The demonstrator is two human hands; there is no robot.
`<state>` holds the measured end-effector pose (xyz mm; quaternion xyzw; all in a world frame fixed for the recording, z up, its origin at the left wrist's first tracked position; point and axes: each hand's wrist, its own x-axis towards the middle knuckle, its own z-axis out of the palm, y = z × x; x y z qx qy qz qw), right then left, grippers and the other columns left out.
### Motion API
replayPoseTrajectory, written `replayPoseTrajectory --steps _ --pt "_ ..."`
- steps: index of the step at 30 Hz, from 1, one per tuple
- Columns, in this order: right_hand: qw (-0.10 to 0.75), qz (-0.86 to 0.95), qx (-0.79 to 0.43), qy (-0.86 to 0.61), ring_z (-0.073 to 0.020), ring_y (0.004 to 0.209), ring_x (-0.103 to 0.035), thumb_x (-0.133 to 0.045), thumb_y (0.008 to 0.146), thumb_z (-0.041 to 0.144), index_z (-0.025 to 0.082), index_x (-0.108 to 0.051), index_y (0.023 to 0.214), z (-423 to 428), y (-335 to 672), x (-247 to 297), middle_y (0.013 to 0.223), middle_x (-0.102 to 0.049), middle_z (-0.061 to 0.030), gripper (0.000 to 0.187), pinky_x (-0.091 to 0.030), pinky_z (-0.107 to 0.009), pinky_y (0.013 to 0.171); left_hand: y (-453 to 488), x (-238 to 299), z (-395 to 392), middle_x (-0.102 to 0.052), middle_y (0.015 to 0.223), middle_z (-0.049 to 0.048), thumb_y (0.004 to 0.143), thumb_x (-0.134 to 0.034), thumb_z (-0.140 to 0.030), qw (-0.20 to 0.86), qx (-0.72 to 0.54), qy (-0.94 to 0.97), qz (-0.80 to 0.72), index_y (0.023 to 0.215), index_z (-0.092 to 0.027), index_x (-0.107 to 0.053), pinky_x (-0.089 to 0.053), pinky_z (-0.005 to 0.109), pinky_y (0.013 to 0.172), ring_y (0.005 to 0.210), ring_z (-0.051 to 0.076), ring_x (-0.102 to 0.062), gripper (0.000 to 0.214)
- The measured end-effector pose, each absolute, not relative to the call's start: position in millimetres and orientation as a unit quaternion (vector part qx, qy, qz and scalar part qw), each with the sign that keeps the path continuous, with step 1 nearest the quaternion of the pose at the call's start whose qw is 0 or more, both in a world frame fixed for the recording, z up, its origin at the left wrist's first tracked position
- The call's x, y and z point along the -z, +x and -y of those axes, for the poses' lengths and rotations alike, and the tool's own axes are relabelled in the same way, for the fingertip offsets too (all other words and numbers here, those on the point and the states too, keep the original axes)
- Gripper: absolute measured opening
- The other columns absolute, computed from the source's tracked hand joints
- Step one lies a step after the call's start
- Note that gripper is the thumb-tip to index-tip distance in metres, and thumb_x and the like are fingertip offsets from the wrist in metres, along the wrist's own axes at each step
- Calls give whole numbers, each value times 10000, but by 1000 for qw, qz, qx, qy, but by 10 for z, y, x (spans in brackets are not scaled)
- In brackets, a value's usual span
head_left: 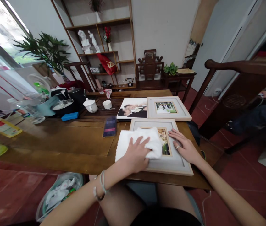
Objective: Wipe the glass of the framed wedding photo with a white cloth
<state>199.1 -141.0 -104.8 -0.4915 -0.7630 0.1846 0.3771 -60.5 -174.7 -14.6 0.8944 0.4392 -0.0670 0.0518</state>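
Note:
A framed photo point(177, 158) with a pale wooden frame lies flat at the near edge of the wooden table point(64, 141). My left hand point(136, 155) presses a white cloth point(133, 139) onto the frame's glass, fingers spread flat over it. My right hand point(186, 147) rests flat on the frame's right side, fingers stretched out, a ring on one finger. Behind it lie a second framed photo point(169, 108) and an unframed photo print point(133, 108).
Teacups point(90, 105), pots and a blue item point(69, 116) stand at the table's back left, bottles and packets at the far left. A bin point(57, 194) sits on the floor under the table. A shelf unit and chair stand behind; another person's legs show at right.

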Motion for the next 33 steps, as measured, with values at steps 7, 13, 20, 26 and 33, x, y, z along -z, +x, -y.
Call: replayPoseTrajectory --steps 7,13,20,26,33 --pt "377 764 -182 -491 -254 1353 -410 -474 829 175 192 -631 1195 1412 1971 1030 1324 -591 -93 399 -313 -521 1137 -664 449 919 -35 1588 68 854 -523 -251 -72 -35 879 -469 1266 -218 -562 -161 703 1055 1429 402 -61 415" --pt "369 770 -176 -490 -253 1355 -409 -449 837 167 173 -620 1207 1414 1964 1012 1321 -592 -107 408 -323 -534 1129 -602 388 1002 -130 1579 -8 872 -488 -243 -40 20 905 -423 1266 -243 -563 -208 700 1050 1423 410 -86 400" --pt "375 772 -172 -484 -252 1341 -428 -459 840 174 195 -627 1193 1411 1979 1019 1302 -609 -96 391 -329 -544 1123 -684 60 2080 -139 1576 -24 866 -474 -254 107 109 939 -309 1282 -250 -524 -299 682 1031 1427 390 -115 418" --pt "379 768 -170 -487 -253 1334 -437 -470 833 180 198 -633 1184 1409 1979 1026 1296 -613 -97 387 -334 -540 1119 -694 254 2001 -92 1585 30 873 -508 -283 57 51 932 -354 1246 -240 -559 -257 670 1057 1421 390 -148 379" --pt "380 767 -174 -487 -252 1337 -434 -478 816 170 219 -633 1189 1407 1976 1026 1294 -616 -79 407 -337 -531 1120 -565 467 970 -67 1587 72 892 -527 -295 -70 -17 883 -463 1284 -242 -550 -178 714 1045 1425 424 -36 396"
